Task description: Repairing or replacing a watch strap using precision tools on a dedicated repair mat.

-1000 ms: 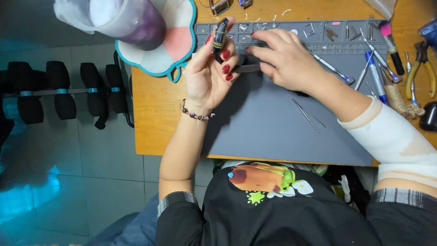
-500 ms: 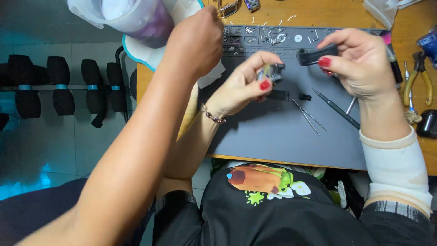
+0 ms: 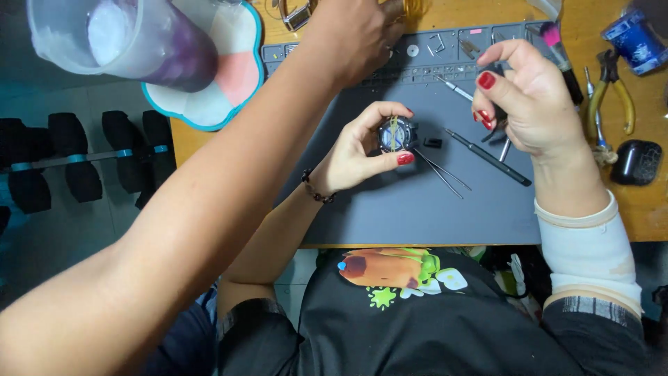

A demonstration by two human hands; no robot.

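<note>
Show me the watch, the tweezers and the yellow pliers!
watch (image 3: pixel 395 134), head view, on its round face.
tweezers (image 3: pixel 441 173), head view, on the thin metal legs.
yellow pliers (image 3: pixel 624 104), head view, on one yellow handle.

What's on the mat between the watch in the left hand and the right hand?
In the head view, a small black part lies on the grey mat between the watch and the right hand.

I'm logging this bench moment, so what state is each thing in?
Left hand: pinching the watch case.
Watch case: held off the mat.
Right hand: curled around a dark piece.
Tweezers: lying on the mat, untouched.
Screwdriver: lying flat.
Pliers: lying on the wooden table.
</note>
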